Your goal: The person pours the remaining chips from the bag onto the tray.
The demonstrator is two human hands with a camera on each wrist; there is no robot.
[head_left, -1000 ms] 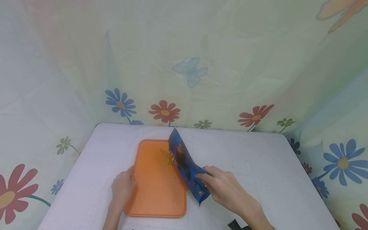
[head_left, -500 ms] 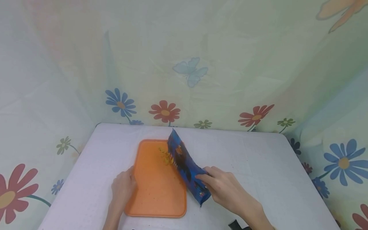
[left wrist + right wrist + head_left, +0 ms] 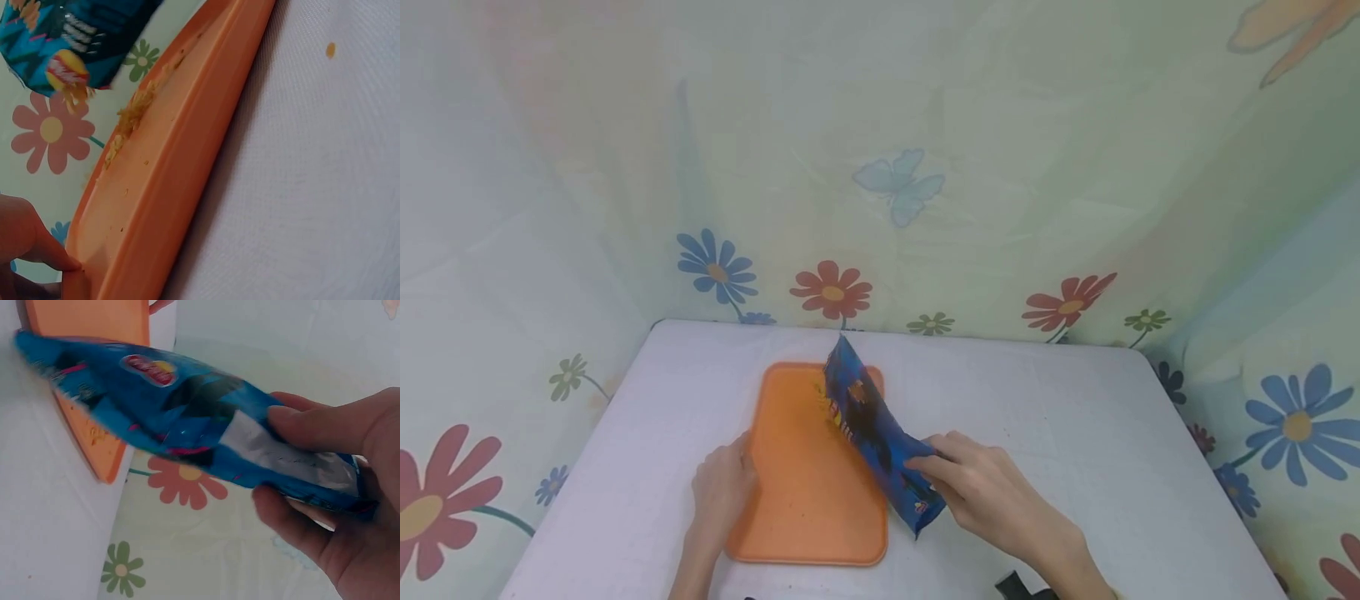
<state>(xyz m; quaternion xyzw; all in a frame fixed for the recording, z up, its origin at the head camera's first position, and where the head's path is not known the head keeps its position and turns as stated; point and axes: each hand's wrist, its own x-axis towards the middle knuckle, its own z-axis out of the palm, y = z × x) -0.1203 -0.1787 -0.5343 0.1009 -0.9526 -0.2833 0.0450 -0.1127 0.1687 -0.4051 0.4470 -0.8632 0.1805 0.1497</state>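
A blue snack bag [image 3: 874, 437] slants over the right part of an orange tray [image 3: 808, 521], its far end higher up the view. My right hand [image 3: 976, 482] grips the near end, thumb and fingers pressing its sides in the right wrist view. At the left edge of the tray, my left hand [image 3: 721, 487] pinches the rim; its fingertips show on the rim in the left wrist view. Thin yellow-brown snack sticks [image 3: 134, 112] lie heaped at the tray's far side. More sticks hang blurred below the bag's mouth [image 3: 76, 100].
The tray lies on a table with a white cloth [image 3: 1045, 425]. One small crumb [image 3: 331, 50] sits on the cloth. A flowered curtain [image 3: 985, 250] stands behind and at both sides. A black strap [image 3: 1015, 586] shows at the right forearm.
The bag's far end has swung left over the tray, and my right hand has shifted slightly left with it. Yellow sticks came out below the bag. My left hand stays on the rim.
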